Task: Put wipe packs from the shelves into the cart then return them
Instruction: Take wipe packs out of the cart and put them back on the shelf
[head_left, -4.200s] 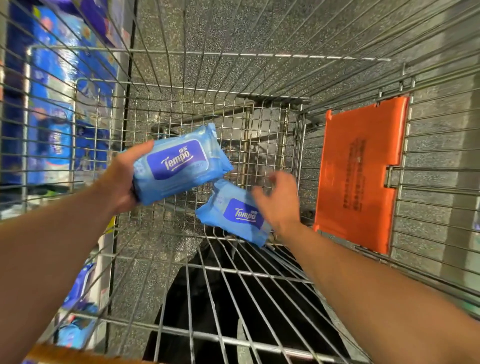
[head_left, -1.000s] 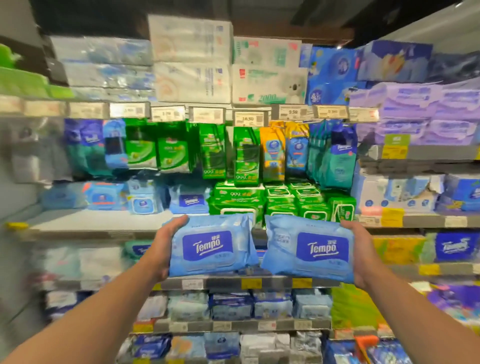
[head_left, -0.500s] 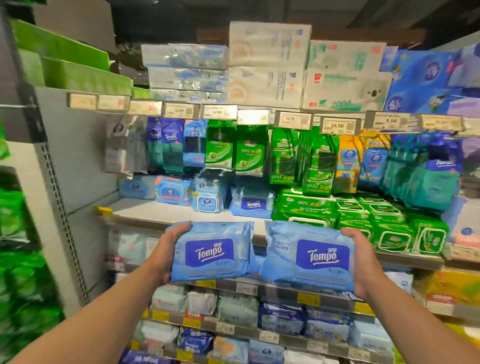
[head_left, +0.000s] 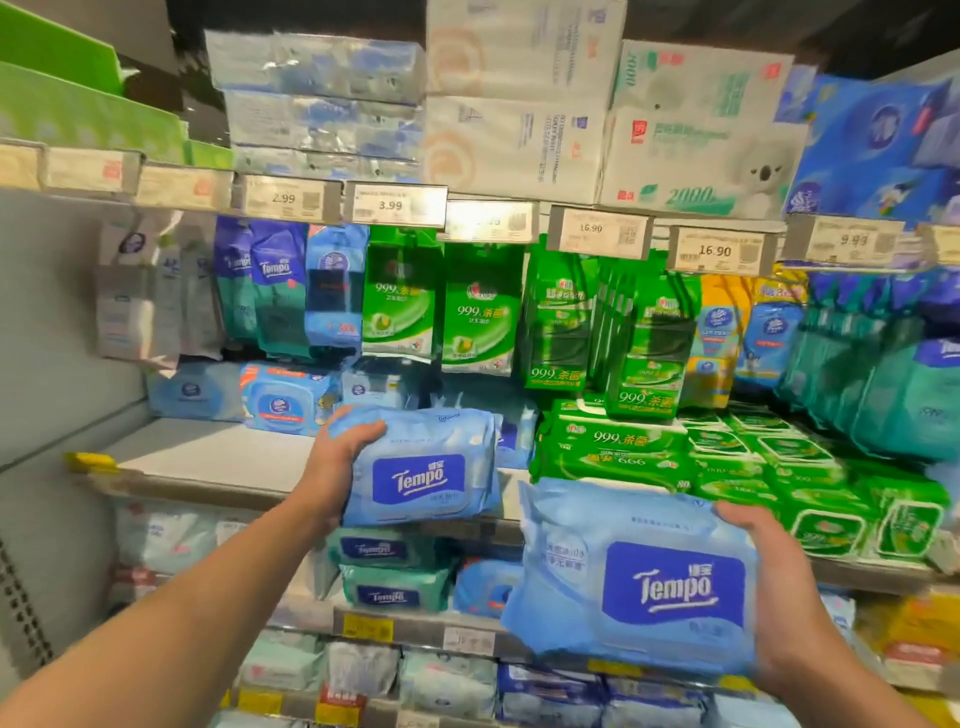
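Each of my hands holds a light blue Tempo wipe pack in front of the store shelves. My left hand (head_left: 337, 462) grips the left end of one pack (head_left: 423, 470), held out over the front edge of the middle shelf (head_left: 208, 457). My right hand (head_left: 769, 587) grips the right end of the second pack (head_left: 639, 577), which is lower and closer to me, below that shelf's edge. The cart is out of view.
Green 999 wipe packs (head_left: 613, 447) are stacked on the middle shelf right of my left-hand pack. More blue packs (head_left: 280, 397) lie at the shelf's back left, with bare shelf in front. Tempo packs (head_left: 389, 551) fill the lower shelves. Price tags (head_left: 389, 205) line the upper shelf edge.
I have turned from the cart to the shelves with both packs. In the last half second my left hand moved its pack forward and up toward the middle shelf; the right pack dropped lower and nearer.
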